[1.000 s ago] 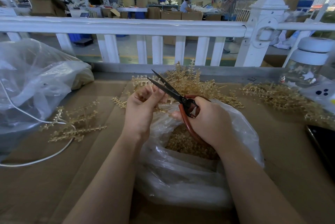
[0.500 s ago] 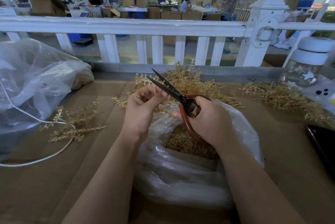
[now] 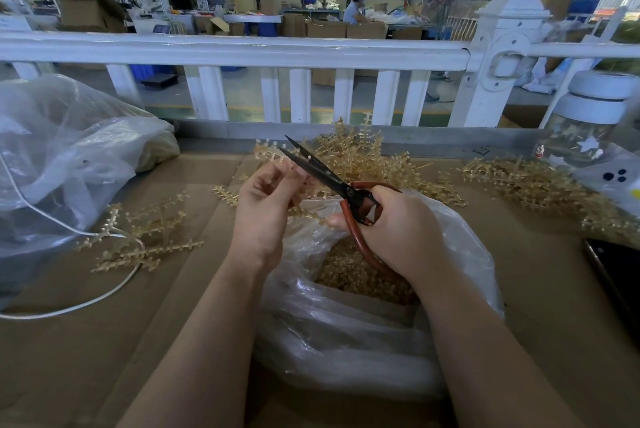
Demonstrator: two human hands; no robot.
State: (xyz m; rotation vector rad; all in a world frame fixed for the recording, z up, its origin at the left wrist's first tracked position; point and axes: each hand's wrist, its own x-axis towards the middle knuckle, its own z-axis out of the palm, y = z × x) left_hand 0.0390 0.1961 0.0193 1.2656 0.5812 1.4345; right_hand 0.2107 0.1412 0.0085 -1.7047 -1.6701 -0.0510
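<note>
Trimming is the step in hand, as I judge it; nearest me, at 6 o'clock, the clear bag (image 3: pixel 346 341) lies open on the cardboard-covered surface (image 3: pixel 156 341) with cut tan pieces (image 3: pixel 349 275) heaped inside; just beyond its mouth my left hand (image 3: pixel 266 209) pinches a tan plastic strip (image 3: pixel 268 151) between curled fingers and thumb; my right hand (image 3: pixel 398 230) is wrapped round the red handles of the scissors (image 3: pixel 325 174), blades parted only a little, close against the strip; the next move, I think, calls for seating a stub between the blades and closing them, fingertips kept back, so the piece drops into the bag; at 9 o'clock lie loose strips (image 3: pixel 145 240) with a white cable (image 3: pixel 69 303) running among them, and beyond them a big clear sack (image 3: pixel 69 157); at 12 o'clock a tangled pile (image 3: pixel 356 157); another heap (image 3: pixel 526 181) at 2 o'clock; a dark phone (image 3: pixel 616 275) at 3 o'clock, a white-lidded jar (image 3: pixel 588 122) behind it; farther off a white railing (image 3: pixel 242 49); then a workshop with cartons and a seated worker (image 3: pixel 353 11).
</note>
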